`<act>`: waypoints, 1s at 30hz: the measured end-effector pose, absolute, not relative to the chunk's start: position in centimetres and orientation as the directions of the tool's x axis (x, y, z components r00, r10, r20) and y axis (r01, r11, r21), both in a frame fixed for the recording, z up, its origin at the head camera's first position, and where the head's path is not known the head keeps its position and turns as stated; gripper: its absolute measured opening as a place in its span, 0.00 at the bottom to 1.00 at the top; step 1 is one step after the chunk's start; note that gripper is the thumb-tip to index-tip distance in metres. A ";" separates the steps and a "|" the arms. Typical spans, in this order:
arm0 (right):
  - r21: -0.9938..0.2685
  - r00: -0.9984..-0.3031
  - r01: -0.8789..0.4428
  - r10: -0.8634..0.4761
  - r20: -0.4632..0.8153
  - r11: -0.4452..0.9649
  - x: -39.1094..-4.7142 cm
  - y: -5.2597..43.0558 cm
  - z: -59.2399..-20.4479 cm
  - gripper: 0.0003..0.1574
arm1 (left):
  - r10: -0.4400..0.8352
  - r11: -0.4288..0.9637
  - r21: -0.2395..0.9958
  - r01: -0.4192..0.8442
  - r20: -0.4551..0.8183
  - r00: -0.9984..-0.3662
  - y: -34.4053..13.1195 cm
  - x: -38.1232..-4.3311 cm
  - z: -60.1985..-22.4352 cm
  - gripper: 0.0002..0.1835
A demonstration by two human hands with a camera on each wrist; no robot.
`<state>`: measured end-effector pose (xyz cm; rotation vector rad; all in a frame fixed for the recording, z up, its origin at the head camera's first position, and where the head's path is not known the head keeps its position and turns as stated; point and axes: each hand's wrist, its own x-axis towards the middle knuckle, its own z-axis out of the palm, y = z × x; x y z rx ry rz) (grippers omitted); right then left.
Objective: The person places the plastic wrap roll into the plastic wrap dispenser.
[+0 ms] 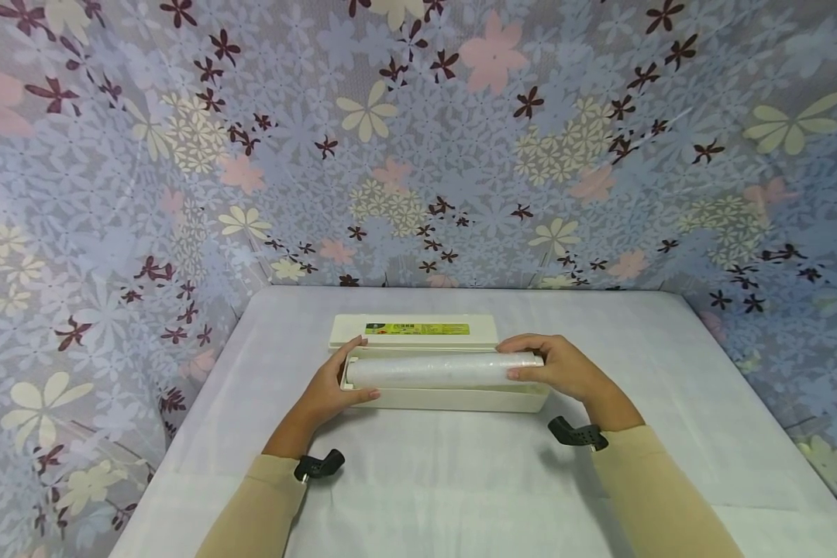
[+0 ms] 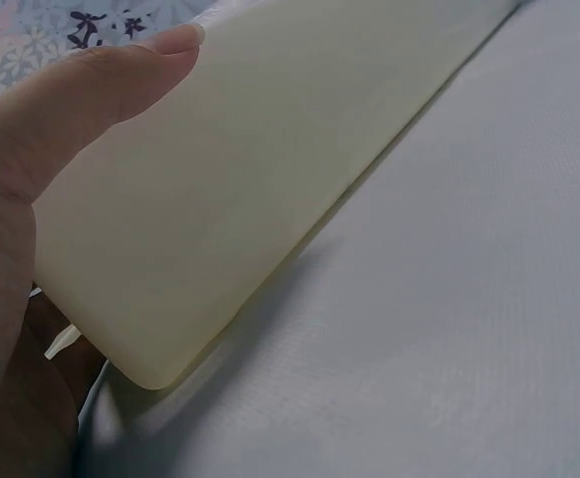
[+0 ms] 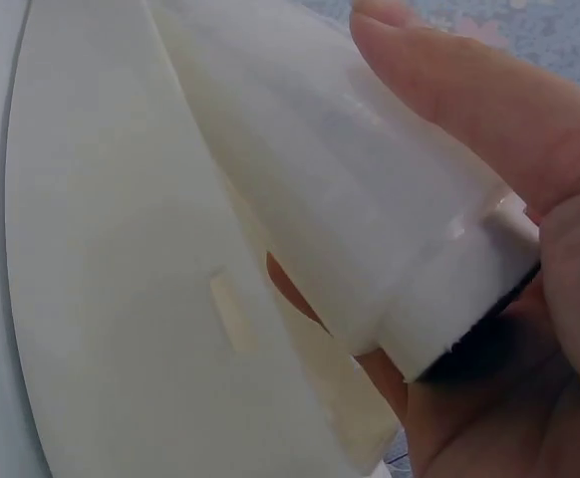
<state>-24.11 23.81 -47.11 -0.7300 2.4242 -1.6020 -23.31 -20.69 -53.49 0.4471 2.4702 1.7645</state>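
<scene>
A roll of plastic wrap (image 1: 439, 370) lies along a long cream dispenser box (image 1: 453, 400). Its left end sits down in the box, while the right end is raised above the rim. My right hand (image 1: 561, 368) grips that raised end, thumb in front and fingers behind, as the right wrist view also shows around the roll (image 3: 330, 149). At the box's left end my left hand (image 1: 328, 391) holds the box, thumb on the front wall (image 2: 230, 199) and fingers at the far side. Behind the box lies its lid (image 1: 413, 341), with a yellow-green label (image 1: 417, 328).
The box stands on a table with a white cloth (image 1: 446, 480). Floral fabric (image 1: 418, 155) hangs behind the table and along both sides. Dark wrist mounts (image 1: 577, 434) sit at the cuffs of both beige sleeves (image 1: 652, 480).
</scene>
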 end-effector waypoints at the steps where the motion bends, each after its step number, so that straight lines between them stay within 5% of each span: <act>1: -0.896 -0.871 -0.309 -0.473 0.131 0.320 -24.2 23.8 -47.1 0.24 | 0.276 0.296 0.936 0.191 0.108 -0.955 -20.7 -23.3 -53.5 0.58; 30: -0.857 -0.865 -0.269 -0.502 0.014 0.440 -25.0 23.5 -46.7 0.28 | 0.287 0.293 0.934 0.202 0.115 -0.951 -20.8 -23.4 -53.5 0.58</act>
